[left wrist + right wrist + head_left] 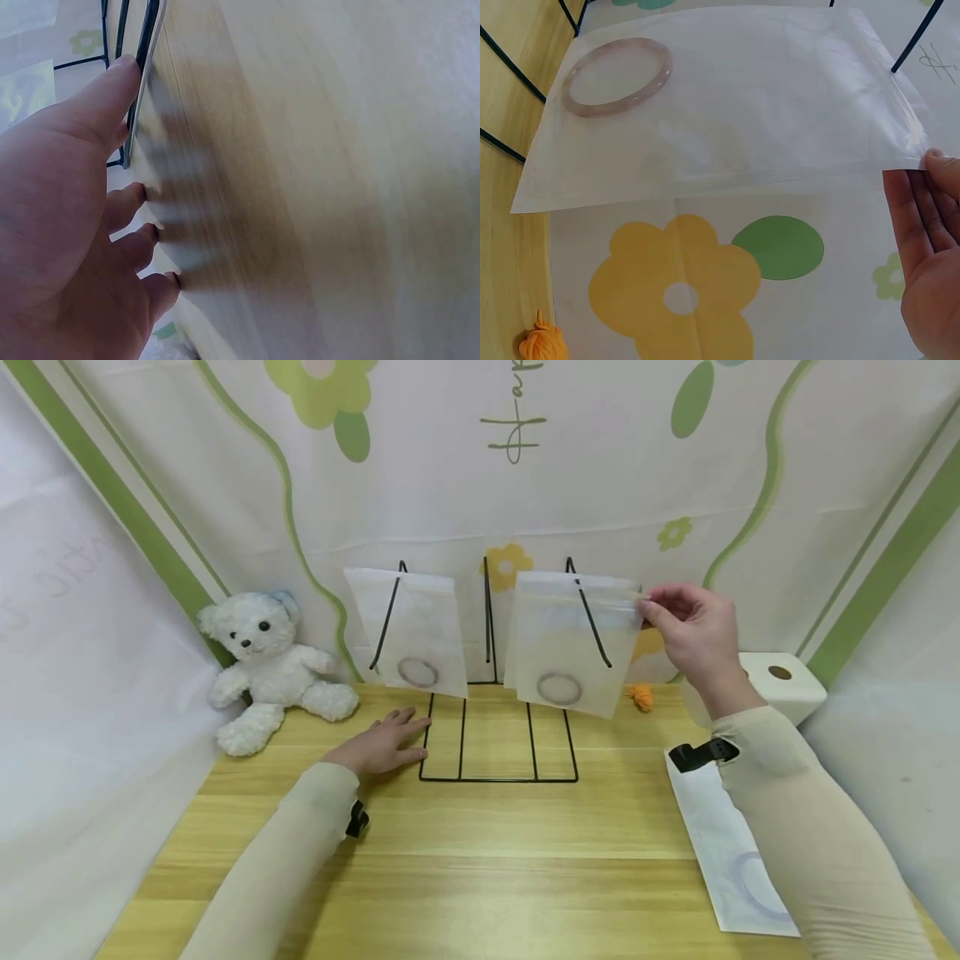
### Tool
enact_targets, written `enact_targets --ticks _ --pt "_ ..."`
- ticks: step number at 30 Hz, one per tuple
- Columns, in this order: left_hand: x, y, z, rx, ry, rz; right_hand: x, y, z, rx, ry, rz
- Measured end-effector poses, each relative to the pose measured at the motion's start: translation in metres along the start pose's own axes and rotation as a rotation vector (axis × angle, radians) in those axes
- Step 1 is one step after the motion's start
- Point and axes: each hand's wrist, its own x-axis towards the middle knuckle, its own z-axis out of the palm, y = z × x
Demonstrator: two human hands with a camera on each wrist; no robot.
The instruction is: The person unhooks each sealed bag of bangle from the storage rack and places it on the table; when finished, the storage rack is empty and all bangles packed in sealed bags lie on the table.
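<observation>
A black wire display rack stands on the wooden table, with clear zip bags hung on its prongs. My right hand pinches the upper right corner of the front zip bag on the right prong. A pinkish bangle lies inside that bag, near its bottom. Another zip bag, also with a bangle, hangs on the left prong. My left hand rests by the rack's left base, fingers spread, thumb at the wire.
A white teddy bear sits at the back left. Another bag with a bangle lies flat at the right, partly under my right forearm. Behind it are a white tissue box and a small orange yarn piece.
</observation>
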Motion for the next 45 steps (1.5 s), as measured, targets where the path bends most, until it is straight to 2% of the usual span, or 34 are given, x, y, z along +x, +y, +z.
enact_targets --ticks 8,21,30,41,45 --pt "-0.001 0.002 -0.001 0.003 0.005 -0.012 -0.011 -0.001 -0.007 -0.014 0.011 -0.043" --pt "-0.002 0.003 -0.002 -0.001 -0.001 -0.016 -0.028 -0.001 -0.016 0.119 0.009 -0.101" --pt "-0.001 0.001 -0.001 0.000 0.003 -0.014 -0.044 -0.004 -0.020 0.052 0.021 -0.130" --pt "-0.001 0.002 -0.001 -0.012 0.002 0.000 -0.061 -0.005 -0.023 0.051 0.032 -0.150" --pt "-0.001 0.001 -0.001 -0.004 0.003 0.005 -0.065 -0.005 -0.024 0.095 0.030 -0.168"
